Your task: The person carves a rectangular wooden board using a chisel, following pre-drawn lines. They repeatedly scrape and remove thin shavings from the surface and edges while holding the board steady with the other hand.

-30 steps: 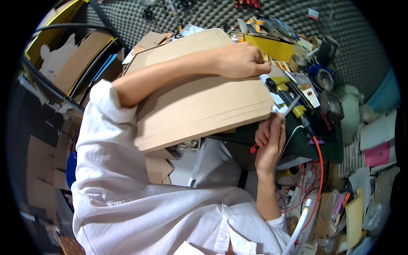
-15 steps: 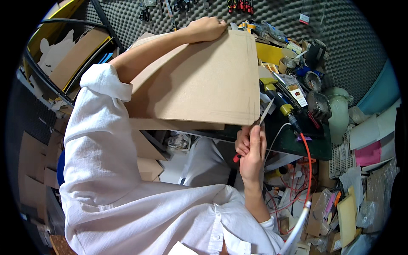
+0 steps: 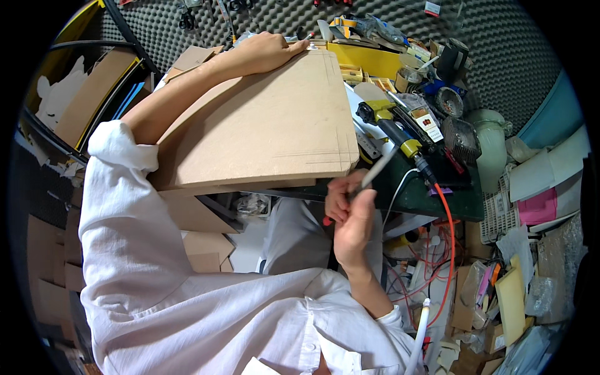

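A tan fibreboard panel [image 3: 262, 125] with rounded corners and faint pencil lines near its right edge lies tilted over the bench. My left hand [image 3: 265, 53] rests at its far edge, the fingers bent over and gripping it; some fingertips are hidden behind the edge. Close to the panel's near right corner, my right hand [image 3: 350, 215] is closed around a slim file [image 3: 380, 167] with a red handle end. The file's pale, tapering blade points up and to the right, slightly blurred. Whether the blade touches the corner I cannot tell.
Right of the panel, on the dark green bench top [image 3: 406, 200], lies a yellow and black air tool [image 3: 400, 134] with a red hose [image 3: 449, 250]. Jars and clutter fill the back right. A rack of boards [image 3: 94, 94] stands left, and cardboard pieces [image 3: 209, 247] lie below.
The panel appears shifted left and a little lower in view, with my left hand still on it. My right hand has turned with the file, and the air tool shows more fully.
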`<state>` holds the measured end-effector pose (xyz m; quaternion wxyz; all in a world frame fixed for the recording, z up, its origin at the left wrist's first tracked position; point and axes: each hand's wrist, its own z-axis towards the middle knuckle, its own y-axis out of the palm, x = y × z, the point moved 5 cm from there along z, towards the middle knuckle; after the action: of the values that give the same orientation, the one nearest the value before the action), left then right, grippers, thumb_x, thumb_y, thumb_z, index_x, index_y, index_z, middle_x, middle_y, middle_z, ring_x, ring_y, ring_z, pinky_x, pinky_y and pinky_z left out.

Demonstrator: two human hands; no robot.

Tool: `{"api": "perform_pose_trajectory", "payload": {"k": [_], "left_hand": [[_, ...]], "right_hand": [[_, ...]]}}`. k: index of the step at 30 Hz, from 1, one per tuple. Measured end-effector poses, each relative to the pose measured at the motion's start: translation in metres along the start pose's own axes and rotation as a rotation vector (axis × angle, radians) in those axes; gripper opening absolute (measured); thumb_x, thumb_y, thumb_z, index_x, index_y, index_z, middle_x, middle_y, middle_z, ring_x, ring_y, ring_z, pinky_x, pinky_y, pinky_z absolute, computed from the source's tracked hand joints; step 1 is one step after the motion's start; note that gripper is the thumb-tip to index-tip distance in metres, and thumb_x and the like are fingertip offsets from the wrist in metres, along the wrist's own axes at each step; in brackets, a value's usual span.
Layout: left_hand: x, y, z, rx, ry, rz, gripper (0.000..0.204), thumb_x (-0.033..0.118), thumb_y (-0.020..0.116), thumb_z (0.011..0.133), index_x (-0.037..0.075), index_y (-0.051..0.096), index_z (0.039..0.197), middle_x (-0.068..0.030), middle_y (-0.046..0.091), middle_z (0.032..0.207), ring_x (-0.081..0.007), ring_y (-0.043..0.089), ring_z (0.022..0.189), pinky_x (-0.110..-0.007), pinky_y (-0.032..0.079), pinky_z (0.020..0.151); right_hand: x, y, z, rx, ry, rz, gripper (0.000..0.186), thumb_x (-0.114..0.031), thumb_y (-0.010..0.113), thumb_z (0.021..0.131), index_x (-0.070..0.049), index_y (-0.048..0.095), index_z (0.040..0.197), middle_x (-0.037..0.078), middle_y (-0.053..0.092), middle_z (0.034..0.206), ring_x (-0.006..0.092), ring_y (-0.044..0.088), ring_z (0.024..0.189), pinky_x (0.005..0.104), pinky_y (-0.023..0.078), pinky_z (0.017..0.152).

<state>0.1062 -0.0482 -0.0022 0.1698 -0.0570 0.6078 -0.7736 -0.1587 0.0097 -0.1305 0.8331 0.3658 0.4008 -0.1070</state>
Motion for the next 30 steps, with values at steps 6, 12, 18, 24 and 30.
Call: {"api": "perform_pose_trajectory", "payload": {"k": [6, 12, 18, 24, 30], "left_hand": [[0.051, -0.041, -0.013, 0.558, 0.438, 0.173, 0.051, 0.046, 0.042, 0.093, 0.0, 0.062, 0.085, -0.0156, 0.064, 0.073, -0.0271, 0.063, 0.064, -0.037, 0.05, 0.061], [0.118, -0.027, -0.031, -0.104, 0.731, -0.607, 0.043, 0.036, 0.047, 0.094, -0.002, 0.065, 0.083, -0.0138, 0.06, 0.067, -0.0266, 0.058, 0.066, -0.035, 0.046, 0.065], [0.12, -0.007, -0.028, -0.366, 0.723, -0.56, 0.049, 0.028, 0.052, 0.093, -0.005, 0.056, 0.057, -0.0137, 0.043, 0.05, -0.0241, 0.04, 0.049, -0.035, 0.036, 0.051], [0.111, -0.009, -0.017, -0.205, 0.703, -0.599, 0.048, 0.028, 0.047, 0.095, -0.006, 0.058, 0.062, -0.0158, 0.049, 0.055, -0.0274, 0.045, 0.05, -0.037, 0.039, 0.054], [0.111, -0.005, -0.018, -0.292, 0.598, -0.403, 0.05, 0.035, 0.047, 0.091, -0.006, 0.063, 0.067, -0.0195, 0.057, 0.061, -0.0312, 0.053, 0.058, -0.039, 0.044, 0.059]], "right_hand": [[-0.003, -0.028, 0.003, 0.128, 0.015, -0.212, 0.03, -0.028, 0.032, 0.099, -0.002, 0.047, 0.102, -0.004, 0.032, 0.063, 0.0027, 0.025, 0.051, 0.019, 0.019, 0.046], [-0.015, -0.026, 0.004, 0.119, -0.212, -0.273, 0.027, -0.015, 0.038, 0.097, -0.004, 0.03, 0.12, 0.002, 0.039, 0.062, 0.0066, 0.033, 0.048, 0.0198, 0.025, 0.044], [-0.008, -0.019, 0.007, 0.077, -0.259, -0.178, 0.023, -0.016, 0.043, 0.096, -0.007, 0.033, 0.114, 0.004, 0.042, 0.066, 0.0082, 0.037, 0.048, 0.0207, 0.03, 0.043], [0.002, -0.021, 0.021, 0.056, -0.228, -0.205, 0.021, -0.014, 0.042, 0.096, -0.007, 0.031, 0.112, 0.004, 0.043, 0.07, 0.0076, 0.037, 0.05, 0.0204, 0.029, 0.047], [0.009, -0.025, 0.022, 0.111, -0.192, -0.207, 0.022, -0.01, 0.045, 0.094, -0.007, 0.031, 0.11, 0.005, 0.044, 0.079, 0.0076, 0.039, 0.057, 0.0204, 0.031, 0.05]]}}
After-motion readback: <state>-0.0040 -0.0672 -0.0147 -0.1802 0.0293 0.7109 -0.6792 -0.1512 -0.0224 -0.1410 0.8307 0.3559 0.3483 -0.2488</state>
